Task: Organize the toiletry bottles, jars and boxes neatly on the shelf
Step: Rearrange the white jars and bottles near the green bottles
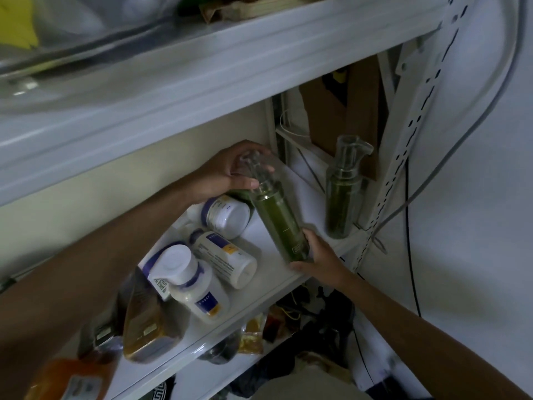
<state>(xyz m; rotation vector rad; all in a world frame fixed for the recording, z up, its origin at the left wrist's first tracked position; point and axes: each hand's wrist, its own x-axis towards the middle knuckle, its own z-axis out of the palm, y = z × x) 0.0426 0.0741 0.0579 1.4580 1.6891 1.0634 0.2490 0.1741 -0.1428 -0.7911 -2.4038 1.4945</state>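
A pale wall [476, 241] fills the right side. A grey cable [490, 109] curves down across it from the top corner, and a thin black cable [409, 226] hangs near it. A brown cardboard piece [360, 111] leans upright at the back right, with a thin white wire loop [291, 122] just left of it. At the top lie clear plastic [86, 39], something yellow [17, 21] and brown paper [219, 10], all blurred. Low down sit yellow packets [253, 333], a yellow wire [291, 310] and dark clutter [323, 327] too dim to identify. Beige cloth [311, 382] shows at the bottom edge.
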